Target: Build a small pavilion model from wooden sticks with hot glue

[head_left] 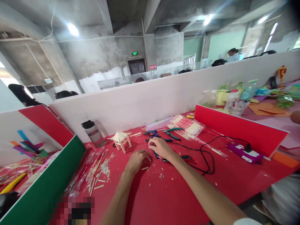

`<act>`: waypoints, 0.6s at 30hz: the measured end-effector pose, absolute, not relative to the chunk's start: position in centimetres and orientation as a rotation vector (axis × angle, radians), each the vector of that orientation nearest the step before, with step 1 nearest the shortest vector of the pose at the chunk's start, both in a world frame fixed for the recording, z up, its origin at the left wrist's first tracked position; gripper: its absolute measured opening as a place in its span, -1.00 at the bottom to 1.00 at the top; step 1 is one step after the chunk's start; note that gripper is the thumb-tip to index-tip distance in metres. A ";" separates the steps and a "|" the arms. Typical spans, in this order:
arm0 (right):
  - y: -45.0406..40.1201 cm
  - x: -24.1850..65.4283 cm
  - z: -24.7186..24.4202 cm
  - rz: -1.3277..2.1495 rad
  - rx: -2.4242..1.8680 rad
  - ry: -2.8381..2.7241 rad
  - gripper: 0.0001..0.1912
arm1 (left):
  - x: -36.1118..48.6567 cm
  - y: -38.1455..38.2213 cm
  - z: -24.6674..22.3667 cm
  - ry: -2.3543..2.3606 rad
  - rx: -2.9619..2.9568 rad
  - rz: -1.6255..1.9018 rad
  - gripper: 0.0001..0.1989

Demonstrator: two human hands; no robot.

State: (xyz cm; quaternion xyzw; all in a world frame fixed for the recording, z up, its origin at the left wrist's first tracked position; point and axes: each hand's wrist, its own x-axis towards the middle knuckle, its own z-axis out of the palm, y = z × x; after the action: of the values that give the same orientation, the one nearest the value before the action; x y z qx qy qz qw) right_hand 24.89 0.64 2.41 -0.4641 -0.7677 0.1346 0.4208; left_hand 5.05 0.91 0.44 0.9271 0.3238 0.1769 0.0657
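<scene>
A left hand (138, 160) bends over slender sticks (144, 168), best pinched lightly, while the right hand (161, 147) curls near a glue gun (153, 133), both grips unclear.

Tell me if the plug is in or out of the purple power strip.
In: the black plug sits on the purple power strip, no prongs showing.

The single view looks out from the person's head, facing forward and down over the red table (159, 200), near enough that the left forearm (120, 190) and right forearm (201, 187) enter from below; its wide field also takes in the white partition (145, 103), far wall (93, 56) and ceiling (128, 12)
</scene>
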 end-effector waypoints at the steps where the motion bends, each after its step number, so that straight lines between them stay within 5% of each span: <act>1: 0.6 24.9 2.4 0.338 -1.160 -1.925 -0.92 | 5.0 0.9 0.6 0.959 2.795 0.520 -0.77; 18: 0.5 24.9 2.7 0.562 -1.139 -1.828 -0.96 | 4.3 0.5 1.2 0.995 2.882 0.731 -0.78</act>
State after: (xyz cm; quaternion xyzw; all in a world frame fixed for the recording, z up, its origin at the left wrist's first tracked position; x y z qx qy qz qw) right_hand 24.93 0.52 2.67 -0.4589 -0.7368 0.2264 0.4420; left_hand 4.31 0.47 1.23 0.9192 0.3173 0.2333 0.0034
